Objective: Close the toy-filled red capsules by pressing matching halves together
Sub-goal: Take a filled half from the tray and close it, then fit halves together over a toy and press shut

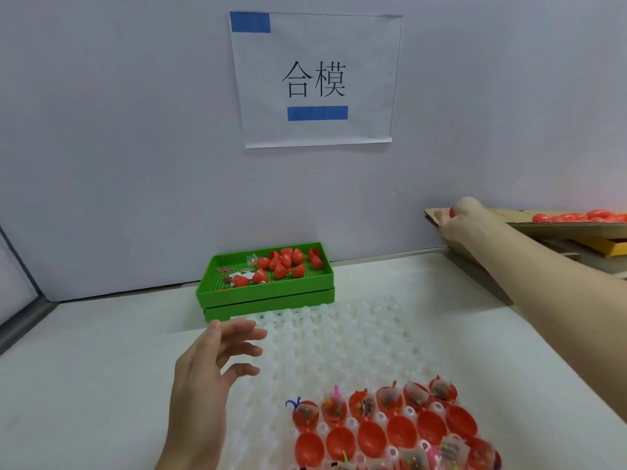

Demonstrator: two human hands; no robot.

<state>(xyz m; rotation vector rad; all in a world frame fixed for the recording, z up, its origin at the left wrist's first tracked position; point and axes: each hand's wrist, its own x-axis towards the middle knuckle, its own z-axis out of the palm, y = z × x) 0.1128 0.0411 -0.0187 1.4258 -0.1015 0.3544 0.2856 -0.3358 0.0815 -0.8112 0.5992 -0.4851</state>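
Left hand: I see my left hand (pixel 217 361) hovering low over the near-left edge of the white cell tray (pixel 339 337), fingers spread loosely and relaxed, holding nothing.
Right hand: my right hand (pixel 456 220) is stretched far out to the right, at the lip of a cardboard box (pixel 437 215); its fingers curl round something red, which I take for a closed capsule (pixel 452 211), though little of it shows.
Filled halves: just right of my left wrist, a row of 6 toy-filled red halves (pixel 363 403) sits in the tray cells, each with a small bagged toy poking up.
Empty halves: nearer me than that row, a row of empty red halves (pixel 371 437) lies open side up, with more bagged ones at the bottom edge.
Loose halves: beyond my left fingertips, a green tray (pixel 268 290) stacked on a second green one holds a heap of loose red halves (pixel 288 262) and a few toy bags.
Finished capsules: past my right hand, further right in the box, lie closed red capsules (pixel 583 216).
Wall: a paper sign (pixel 315 79) hangs above, between both hands.
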